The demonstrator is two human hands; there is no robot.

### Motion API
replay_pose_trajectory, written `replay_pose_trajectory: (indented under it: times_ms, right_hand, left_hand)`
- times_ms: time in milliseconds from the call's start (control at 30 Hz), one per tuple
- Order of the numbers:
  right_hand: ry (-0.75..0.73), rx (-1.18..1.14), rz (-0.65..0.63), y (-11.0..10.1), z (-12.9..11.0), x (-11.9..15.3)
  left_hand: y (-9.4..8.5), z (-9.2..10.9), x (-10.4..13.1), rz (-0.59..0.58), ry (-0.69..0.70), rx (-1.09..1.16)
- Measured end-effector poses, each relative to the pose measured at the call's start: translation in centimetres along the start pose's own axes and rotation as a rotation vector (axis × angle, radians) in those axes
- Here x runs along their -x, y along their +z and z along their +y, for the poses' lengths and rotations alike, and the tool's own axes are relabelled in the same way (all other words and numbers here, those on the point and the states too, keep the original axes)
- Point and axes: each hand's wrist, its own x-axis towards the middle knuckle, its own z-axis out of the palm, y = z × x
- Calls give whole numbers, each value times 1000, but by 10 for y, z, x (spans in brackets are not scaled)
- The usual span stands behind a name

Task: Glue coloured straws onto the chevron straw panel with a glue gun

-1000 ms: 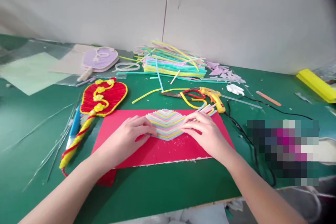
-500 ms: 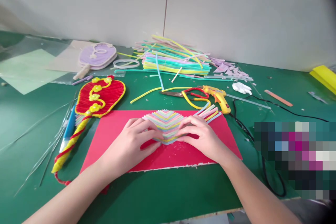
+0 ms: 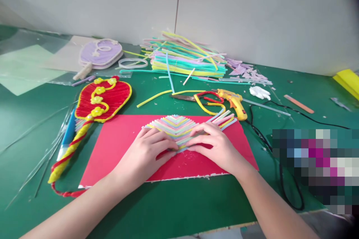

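Observation:
Striped pastel strips in a V-shaped pattern (image 3: 176,126) lie on a red sheet (image 3: 112,145). My left hand (image 3: 150,145) rests on the left side, thumb and fingertips pinching the lower edge near the V's point. From the right, my right hand (image 3: 209,141) pinches the same edge, its fingertips close to those of the left. Loose ends of the strips (image 3: 226,119) stick out behind my right hand. Both palms hide parts of the pattern's sides.
Behind the sheet are scissors (image 3: 186,98), a yellow glue gun (image 3: 237,105) with a black cable and a pile of coloured stems (image 3: 187,63). A red fan (image 3: 105,99) lies at left, a purple fan (image 3: 99,54) farther back. White fluff (image 3: 259,92) is at right.
My left hand has shifted slightly right along the lower edge, its fingertips closer to the right hand. The view has moved a little; the red fan and sheet's left side appear farther left.

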Motion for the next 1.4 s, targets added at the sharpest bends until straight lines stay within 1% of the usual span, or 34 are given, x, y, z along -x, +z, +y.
replay_pose_trajectory:
  times_ms: [333,567,1133,1400]
  right_hand:
    - [-14,39,17,-1,-2,-1]
    - [3,44,18,0,-1,-1]
    - [15,26,4,-1,-4,0]
    - [16,46,22,-1,-3,-1]
  left_hand:
    - [0,0,0,-6,-3,10]
    - [1,-1,-1,-30,-18,6]
    - [0,-1,-1,-22,-13,28]
    - [1,-2,-1,-27,-26,29]
